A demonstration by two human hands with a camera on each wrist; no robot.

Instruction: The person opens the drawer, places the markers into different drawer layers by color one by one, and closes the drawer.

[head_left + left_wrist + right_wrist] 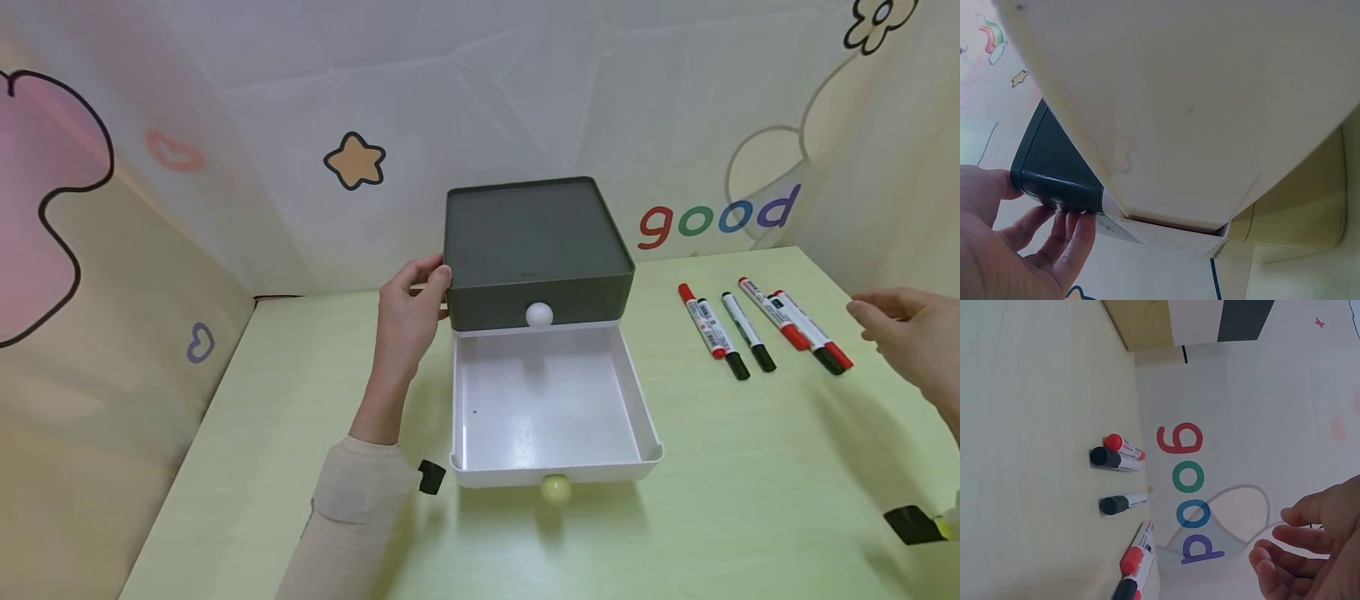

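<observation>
A small desktop drawer cabinet (540,237) with a dark grey top stands on the table. My left hand (408,321) holds its upper left side, thumb near the top edge. In the left wrist view the fingers (1075,250) curl against the dark grey tier. Below that tier, a white drawer (536,400) with a yellow knob (556,490) is pulled out, its inside bare but for a tiny dark speck. The right hand (918,337) hovers at the right with loosely bent fingers and holds nothing. Nearest to it lie several red and black markers (741,329).
A white knob (539,315) sits on the closed grey tier. The right wrist view shows a yellow tier (1147,325) at the cabinet's base. Behind the table (315,375) hangs a printed backdrop (525,100) with a star and coloured letters.
</observation>
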